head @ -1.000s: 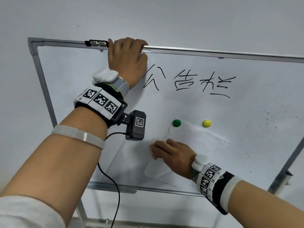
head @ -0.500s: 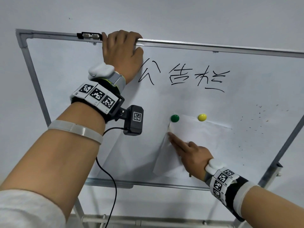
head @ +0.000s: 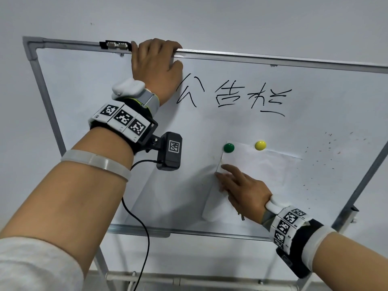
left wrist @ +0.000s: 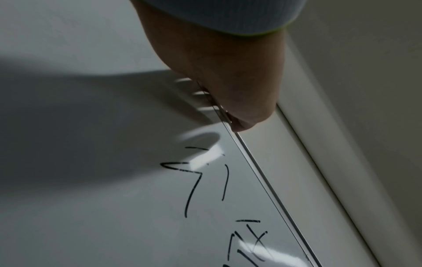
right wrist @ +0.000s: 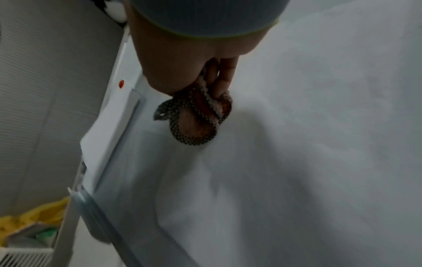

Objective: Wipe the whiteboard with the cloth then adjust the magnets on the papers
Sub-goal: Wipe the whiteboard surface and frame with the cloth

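A framed whiteboard [head: 94, 106] bears black handwriting [head: 231, 95]. My left hand [head: 155, 61] grips its top frame, fingers curled over the rail [left wrist: 230, 124]. A white paper [head: 262, 171] hangs under a green magnet [head: 228, 147] and a yellow magnet [head: 260, 145]. My right hand [head: 222, 173] lies on the paper's left edge just below the green magnet, two fingers stretched out on it. The right wrist view shows its other fingers [right wrist: 219, 77] curled round a bunched checkered cloth [right wrist: 196, 117] against the board. The paper's left edge stands slightly off the board.
Dark specks [head: 327, 148] dot the board's right side. A black clip [head: 115, 45] sits on the top frame beside my left hand. A marker tray [head: 147, 231] runs along the bottom edge. A small red dot [right wrist: 121, 84] sits on another white sheet. A yellow bag [right wrist: 41, 216] lies below.
My right hand slid from the paper's lower left corner up along its left edge to just below the green magnet. The left hand kept its grip on the top frame.
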`<state>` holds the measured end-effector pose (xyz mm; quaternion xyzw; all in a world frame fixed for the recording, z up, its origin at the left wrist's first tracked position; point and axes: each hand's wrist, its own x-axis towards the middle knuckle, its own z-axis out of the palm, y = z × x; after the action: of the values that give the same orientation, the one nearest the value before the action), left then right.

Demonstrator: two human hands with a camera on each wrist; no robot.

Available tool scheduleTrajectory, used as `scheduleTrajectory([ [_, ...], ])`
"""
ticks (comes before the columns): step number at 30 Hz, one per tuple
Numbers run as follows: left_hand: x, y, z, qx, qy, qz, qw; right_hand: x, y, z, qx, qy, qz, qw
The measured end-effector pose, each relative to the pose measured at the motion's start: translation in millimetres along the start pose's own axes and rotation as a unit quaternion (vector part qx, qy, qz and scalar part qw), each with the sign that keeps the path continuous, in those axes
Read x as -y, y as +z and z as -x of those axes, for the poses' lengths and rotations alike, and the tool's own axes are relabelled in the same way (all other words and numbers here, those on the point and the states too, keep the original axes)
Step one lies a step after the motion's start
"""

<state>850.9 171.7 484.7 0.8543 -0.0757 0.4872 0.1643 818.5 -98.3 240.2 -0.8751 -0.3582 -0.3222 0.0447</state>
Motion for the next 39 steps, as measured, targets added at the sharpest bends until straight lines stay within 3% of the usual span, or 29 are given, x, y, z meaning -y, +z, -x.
scheduleTrajectory([
  [7,0.6,-2.5,1.7,0.005,0.001,0.002,1.000,33.4,-48.5,-105.8,-0.191,0.026,-0.024,0.981],
  [10,2.6,-2.5,0.4,0.001,-0.004,0.008,1.000,32.6,-26.1,-110.0,-0.149,0.013,-0.010,0.989],
  [13,2.9,-1.5,-3.1,0.006,-0.011,0.020,1.000,39.2,17.6,-68.3,-0.064,0.013,-0.005,0.998],
  [16,0.6,0.3,-3.5,0.003,-0.010,0.017,1.000,43.6,28.6,-51.7,-0.042,0.000,-0.004,0.999],
  [18,-0.5,1.5,-3.6,0.001,-0.010,0.015,1.000,37.9,11.7,-73.7,-0.074,0.012,-0.004,0.997],
  [22,3.2,3.4,-4.3,-0.013,-0.005,0.008,1.000,26.8,-14.5,-110.4,-0.208,0.055,-0.021,0.976],
  [24,4.3,5.6,-5.9,-0.007,-0.005,0.011,1.000,33.6,5.8,-92.4,-0.168,0.046,-0.018,0.985],
  [28,-0.5,11.0,-6.0,-0.002,-0.014,0.010,1.000,42.2,60.0,-30.7,0.032,0.008,-0.006,0.999],
  [32,1.0,12.4,-4.6,-0.005,-0.013,-0.004,1.000,41.4,53.3,-43.7,0.015,-0.012,0.005,1.000],
  [36,3.1,10.5,-3.1,-0.012,-0.003,-0.009,1.000,46.5,40.7,-64.8,-0.067,0.044,-0.004,0.997],
  [39,0.4,8.2,-2.2,0.001,-0.007,0.002,1.000,49.0,56.1,-51.0,-0.006,-0.020,-0.009,1.000],
])
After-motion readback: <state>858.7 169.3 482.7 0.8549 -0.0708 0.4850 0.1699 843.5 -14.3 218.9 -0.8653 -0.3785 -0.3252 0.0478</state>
